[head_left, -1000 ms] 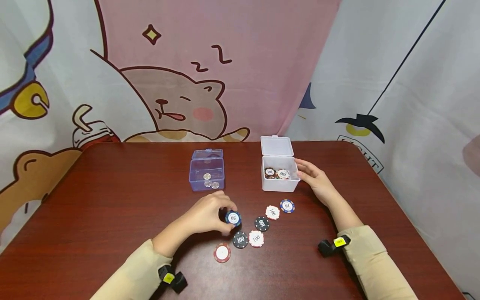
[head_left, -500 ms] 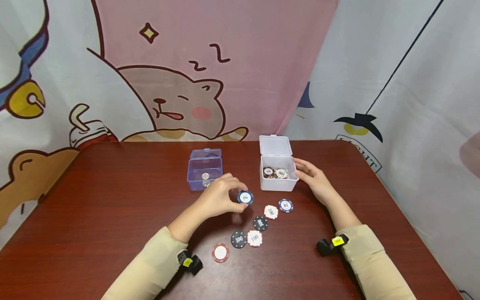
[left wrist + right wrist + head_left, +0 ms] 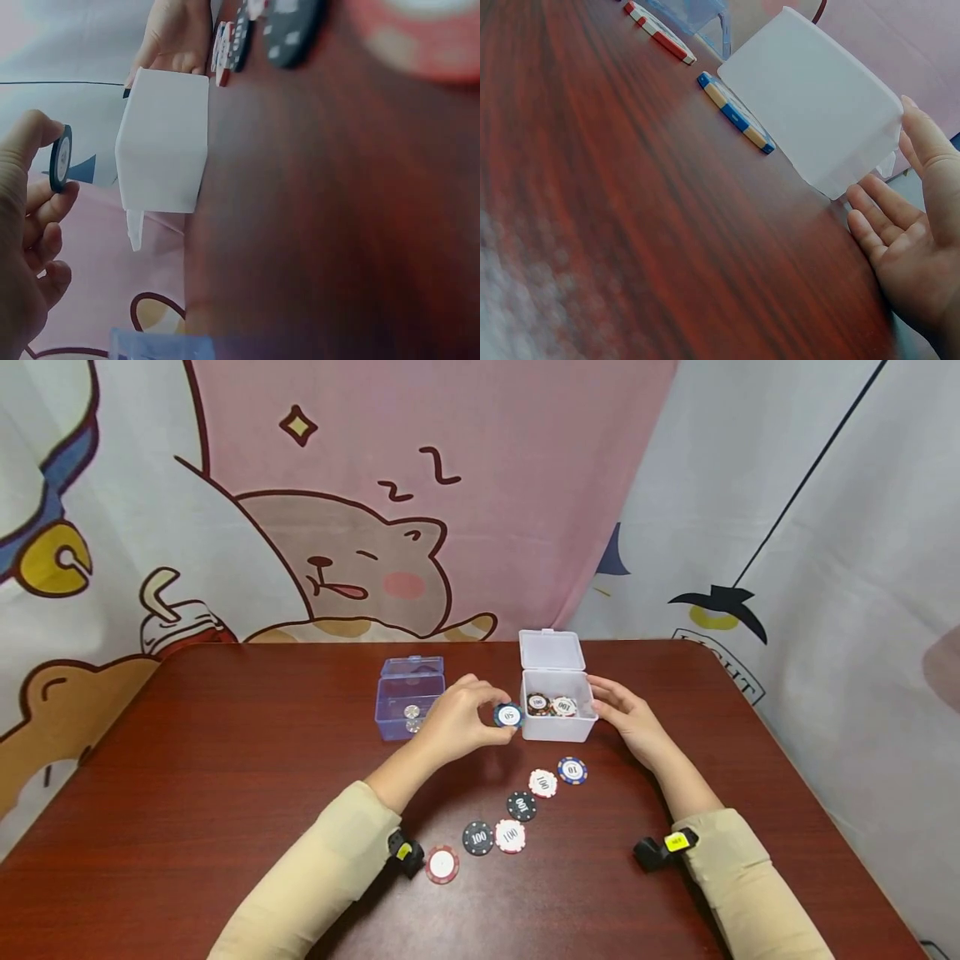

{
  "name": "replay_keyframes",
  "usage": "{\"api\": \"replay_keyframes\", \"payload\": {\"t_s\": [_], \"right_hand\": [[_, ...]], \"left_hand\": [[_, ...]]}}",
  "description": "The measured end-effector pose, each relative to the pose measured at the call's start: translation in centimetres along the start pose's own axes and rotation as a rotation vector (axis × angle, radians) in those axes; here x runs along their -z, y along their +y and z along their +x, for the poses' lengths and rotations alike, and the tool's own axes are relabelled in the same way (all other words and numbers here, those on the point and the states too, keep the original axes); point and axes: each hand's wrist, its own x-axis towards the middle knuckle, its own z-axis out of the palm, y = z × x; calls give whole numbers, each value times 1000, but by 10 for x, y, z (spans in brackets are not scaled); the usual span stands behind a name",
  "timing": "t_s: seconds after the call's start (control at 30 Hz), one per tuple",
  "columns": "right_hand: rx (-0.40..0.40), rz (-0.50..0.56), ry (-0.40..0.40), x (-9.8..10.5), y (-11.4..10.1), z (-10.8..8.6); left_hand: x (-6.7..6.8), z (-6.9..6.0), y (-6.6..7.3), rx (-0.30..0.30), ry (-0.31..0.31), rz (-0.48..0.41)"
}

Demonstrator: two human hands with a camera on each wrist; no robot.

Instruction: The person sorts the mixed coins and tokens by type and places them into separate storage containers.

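Observation:
Between thumb and fingertips, the left hand [image 3: 462, 717] pinches a dark blue chip [image 3: 508, 716] marked 50, just left of the white box [image 3: 558, 729]. In the left wrist view the left hand [image 3: 30, 225] holds this chip [image 3: 61, 158] on edge, apart from the box [image 3: 166, 142]. Black and white chips [image 3: 564, 707] lie inside the box, whose lid stands raised. The right hand [image 3: 632, 722] touches the box's right side, its fingers extended; in the right wrist view the right hand [image 3: 915, 240] is at the box's edge [image 3: 817, 105].
A clear blue box [image 3: 392, 729] with its lid up holds small silvery discs, partly hidden by the left hand. In front lie a blue chip [image 3: 572, 770], white chips [image 3: 543, 783], black chips [image 3: 477, 838] and a red chip [image 3: 442, 865]. A printed curtain hangs behind the table.
The left hand has carried the dark blue chip up and to the right, from above the loose chips to beside the white box. The right hand has stayed at the box.

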Motion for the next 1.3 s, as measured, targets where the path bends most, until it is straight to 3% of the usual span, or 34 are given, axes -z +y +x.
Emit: {"api": "replay_keyframes", "payload": {"t_s": [0.27,0.53,0.93,1.3], "right_hand": [[15,-1,2,0,1,0],[6,8,3,0,0,0],[-5,13,-4,-1,-3,-1],[-24,0,-4,-2,-4,-1]], "left_hand": [[-8,28,6,5,-22,74],[-22,44,-1,60,-46,94],[-39,55,-12,193,-33,65],[-53,60,-11,225,-58,86]]}}
